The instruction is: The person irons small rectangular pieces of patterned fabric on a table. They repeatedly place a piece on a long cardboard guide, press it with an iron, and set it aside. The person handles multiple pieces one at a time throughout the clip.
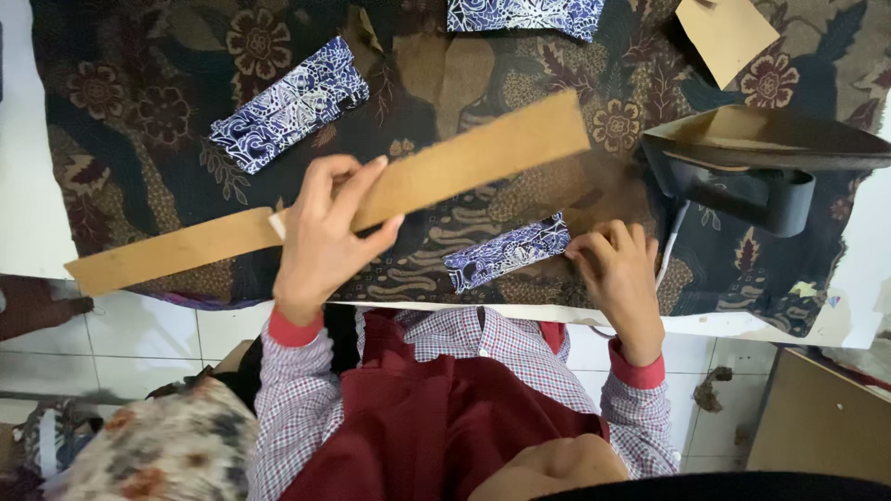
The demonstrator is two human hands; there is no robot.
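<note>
- Left hand grips a long cardboard strip mid-frame, lifted over the cloth-covered counter.
- Right hand, fingers curled, pins a folded blue batik piece at lower centre.
- Likely measuring or folding; aligning the strip comes next.

No pkgs, labels, signs or screens in view here, nothing boxed or printed w/ tags anywhere on the table or by the floor.
</note>
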